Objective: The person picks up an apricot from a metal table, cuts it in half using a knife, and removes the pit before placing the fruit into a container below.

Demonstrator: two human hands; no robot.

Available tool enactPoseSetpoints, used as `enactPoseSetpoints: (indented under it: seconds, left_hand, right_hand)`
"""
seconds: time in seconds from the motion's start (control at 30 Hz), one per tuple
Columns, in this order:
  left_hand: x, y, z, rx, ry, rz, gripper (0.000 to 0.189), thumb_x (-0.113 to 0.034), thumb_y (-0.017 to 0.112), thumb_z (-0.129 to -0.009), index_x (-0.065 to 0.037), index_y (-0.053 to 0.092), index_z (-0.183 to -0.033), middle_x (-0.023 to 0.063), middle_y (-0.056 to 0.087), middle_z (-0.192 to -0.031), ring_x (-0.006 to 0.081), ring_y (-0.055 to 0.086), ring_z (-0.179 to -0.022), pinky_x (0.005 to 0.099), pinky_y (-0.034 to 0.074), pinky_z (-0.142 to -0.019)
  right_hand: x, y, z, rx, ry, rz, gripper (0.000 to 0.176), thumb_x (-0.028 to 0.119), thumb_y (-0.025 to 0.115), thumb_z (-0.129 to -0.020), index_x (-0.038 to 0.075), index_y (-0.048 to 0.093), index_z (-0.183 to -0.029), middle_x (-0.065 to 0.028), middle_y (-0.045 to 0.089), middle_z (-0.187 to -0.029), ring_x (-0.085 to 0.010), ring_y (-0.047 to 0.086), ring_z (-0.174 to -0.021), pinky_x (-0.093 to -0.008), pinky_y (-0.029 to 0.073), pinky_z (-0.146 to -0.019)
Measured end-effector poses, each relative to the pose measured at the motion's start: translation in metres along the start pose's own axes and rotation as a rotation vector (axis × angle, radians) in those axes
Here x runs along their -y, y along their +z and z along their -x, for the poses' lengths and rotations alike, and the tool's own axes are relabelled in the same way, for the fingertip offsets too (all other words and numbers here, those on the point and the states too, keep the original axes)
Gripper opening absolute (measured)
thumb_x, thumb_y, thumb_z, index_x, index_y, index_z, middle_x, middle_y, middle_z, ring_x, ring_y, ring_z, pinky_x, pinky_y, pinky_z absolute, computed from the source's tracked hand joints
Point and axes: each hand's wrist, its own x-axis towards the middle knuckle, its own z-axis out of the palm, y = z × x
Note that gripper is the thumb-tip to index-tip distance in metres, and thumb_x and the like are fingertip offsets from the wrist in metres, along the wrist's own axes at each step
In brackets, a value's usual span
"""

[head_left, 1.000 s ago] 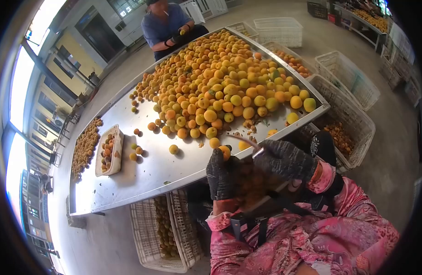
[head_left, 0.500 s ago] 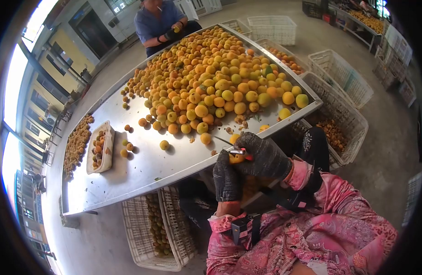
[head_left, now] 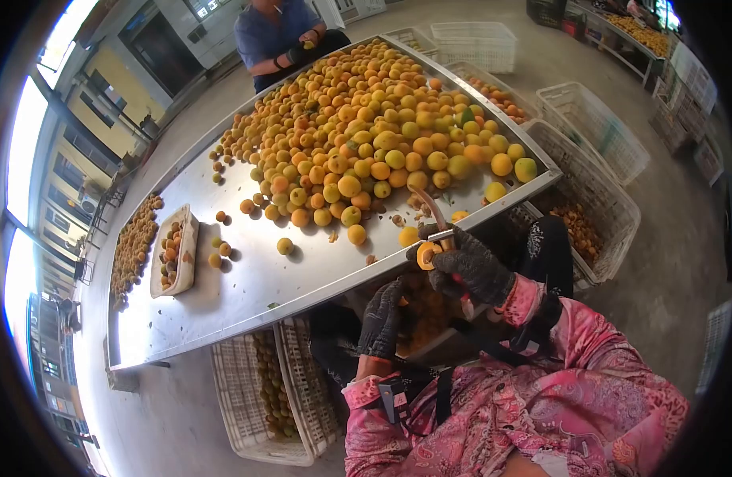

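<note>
My right hand (head_left: pixel 473 266), in a dark glove, is closed on a small knife (head_left: pixel 441 235) and a cut apricot half (head_left: pixel 428 254), at the table's near edge. The half's orange cut face shows; a red part of the knife (head_left: pixel 467 305) sticks out below the fingers. From the blade a blurred brownish streak (head_left: pixel 431 205) runs up over the table. My left hand (head_left: pixel 380 319), gloved too, is lower and apart from the right, fingers stretched out above a container of orange pieces (head_left: pixel 429 314). A bit of orange shows right by its fingertips.
A metal-topped table (head_left: pixel 223 318) bears a large heap of apricots (head_left: pixel 358 119), a white basket (head_left: pixel 189 258) and a pile of small brown fruit or pits (head_left: pixel 135 246). Plastic crates (head_left: pixel 592 131) stand right and below (head_left: pixel 302 389). A person (head_left: pixel 274 40) sits across the table.
My hands, together around the apricot before, have come apart. The left has moved down and left; the right keeps the knife and a half with its cut face showing. A blurred streak has appeared.
</note>
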Motion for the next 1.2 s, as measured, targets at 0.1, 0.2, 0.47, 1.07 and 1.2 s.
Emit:
enactPoseSetpoints:
  seconds: [0.1, 0.2, 0.47, 1.07, 1.2]
  left_hand:
    - [0.0, -0.008, 0.004, 0.018, -0.042, -0.085, 0.03, -0.016, 0.04, -0.09, -0.001, 0.053, -0.113, 0.0172, 0.058, -0.103, 0.0255, 0.056, -0.097, 0.0317, 0.043, -0.087]
    - [-0.007, -0.011, 0.003, 0.001, -0.057, -0.144, 0.031, -0.017, 0.047, -0.089, -0.001, 0.052, -0.115, 0.0169, 0.056, -0.111, 0.024, 0.055, -0.101, 0.032, 0.043, -0.087]
    - [-0.07, 0.001, 0.005, -0.188, -0.013, 0.528, 0.042, -0.007, 0.053, -0.087, 0.001, 0.042, -0.126, 0.0109, 0.048, -0.125, 0.0179, 0.046, -0.111, 0.0291, 0.037, -0.093]
    - [-0.051, 0.036, -0.041, -0.314, -0.228, 1.099, 0.048, -0.043, 0.036, -0.093, -0.001, 0.051, -0.11, 0.012, 0.059, -0.098, 0.0207, 0.056, -0.091, 0.0283, 0.048, -0.075]
    - [-0.053, 0.044, -0.027, -0.178, -0.158, 0.899, 0.041, -0.024, 0.05, -0.087, 0.002, 0.041, -0.117, 0.0129, 0.056, -0.103, 0.0193, 0.056, -0.091, 0.0297, 0.048, -0.078]
  right_hand:
    - [-0.007, 0.003, -0.005, -0.159, -0.087, 0.071, 0.04, 0.017, 0.06, -0.081, 0.006, 0.047, -0.118, -0.0066, 0.057, -0.077, -0.01, 0.052, -0.051, -0.0206, 0.041, -0.045]
    - [0.005, 0.01, -0.003, -0.103, -0.014, 0.079, 0.036, 0.015, 0.059, -0.081, 0.006, 0.05, -0.114, -0.0068, 0.057, -0.07, -0.0105, 0.05, -0.047, -0.0207, 0.04, -0.043]
    - [0.006, 0.016, -0.005, -0.16, 0.036, -0.024, 0.03, 0.013, 0.058, -0.081, 0.003, 0.053, -0.109, -0.0034, 0.056, -0.066, -0.0087, 0.048, -0.045, -0.0195, 0.037, -0.039]
    - [0.004, 0.016, -0.008, -0.301, -0.142, 0.06, 0.019, 0.022, 0.056, -0.086, 0.003, 0.06, -0.087, -0.0017, 0.057, -0.068, -0.0085, 0.049, -0.045, -0.021, 0.04, -0.041]
    - [0.041, 0.025, -0.009, -0.32, -0.416, -0.062, 0.016, 0.018, 0.052, -0.087, 0.002, 0.053, -0.085, -0.0038, 0.047, -0.054, -0.0111, 0.044, -0.04, -0.0238, 0.037, -0.037]
